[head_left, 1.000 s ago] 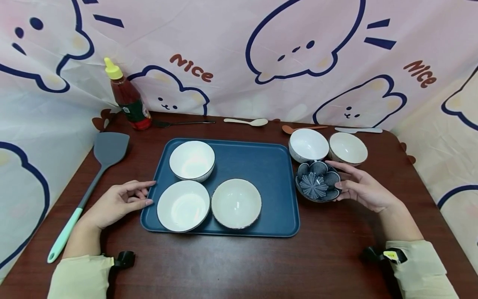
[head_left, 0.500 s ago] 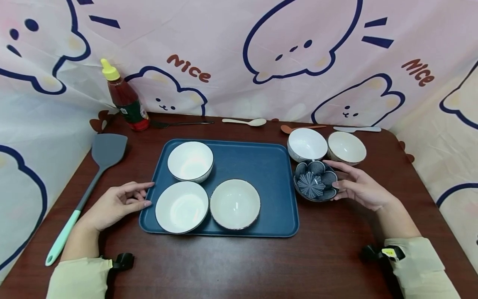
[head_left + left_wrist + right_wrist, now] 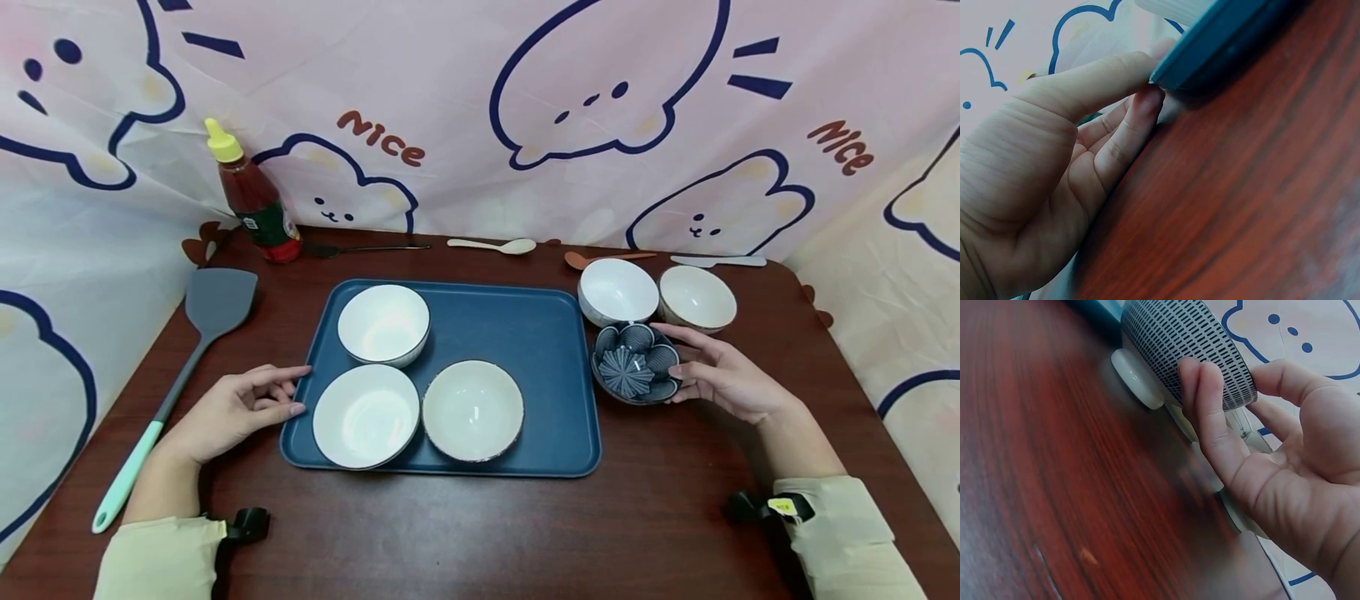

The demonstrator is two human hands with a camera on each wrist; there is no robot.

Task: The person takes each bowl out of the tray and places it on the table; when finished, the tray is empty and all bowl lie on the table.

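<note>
My left hand (image 3: pixel 242 410) pinches the left rim of a blue tray (image 3: pixel 555 383), thumb on the rim and fingers beneath it, as the left wrist view shows (image 3: pixel 1094 144). Three white-lined bowls stand on the tray: one at the back left (image 3: pixel 384 323), one at the front left (image 3: pixel 366 417) and one in the front middle (image 3: pixel 473 410). Off the tray's right edge, my right hand (image 3: pixel 723 373) grips a dark blue petal-patterned bowl (image 3: pixel 627 371), thumb at its rim and fingers against its checked outside (image 3: pixel 1175 337). Whether this bowl touches the table I cannot tell.
Behind the petal-patterned bowl stand a white bowl (image 3: pixel 618 289) and a cream bowl (image 3: pixel 697 297). Along the back lie a fork (image 3: pixel 367 248), white spoon (image 3: pixel 495 246), brown spoon (image 3: pixel 581 260) and knife (image 3: pixel 720 261). A sauce bottle (image 3: pixel 255 204) and spatula (image 3: pixel 217 304) are at left.
</note>
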